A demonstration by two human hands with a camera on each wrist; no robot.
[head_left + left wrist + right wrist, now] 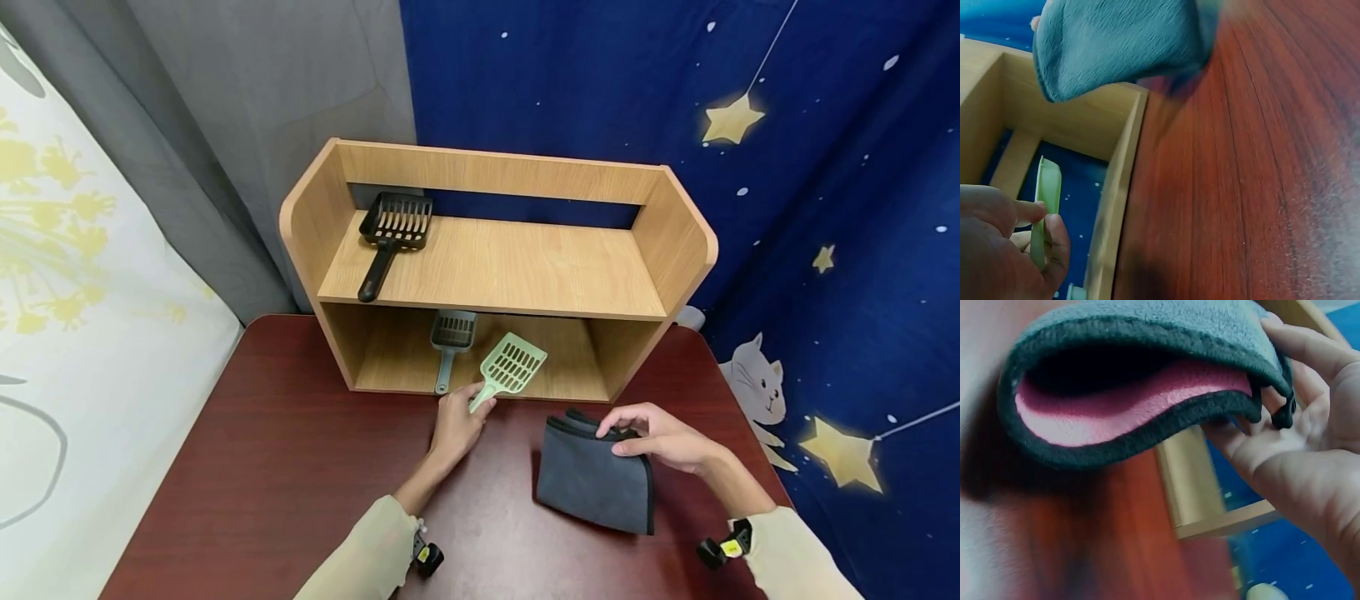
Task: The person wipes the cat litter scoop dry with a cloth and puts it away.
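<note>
A pale green slotted litter scoop is held by its handle in my left hand, in front of the shelf's lower compartment. The left wrist view shows the scoop edge-on between thumb and fingers. My right hand pinches the top edge of a folded grey cloth, which hangs over the table on the right. Seen from the right wrist, the cloth has dark edging and a pink inner face. A grey-blue scoop lies in the lower compartment, left of the green one.
A wooden two-tier shelf stands at the back of the dark red table. On its upper tier, at the left, lies a black slotted scoop. Grey and blue star-patterned curtains hang behind.
</note>
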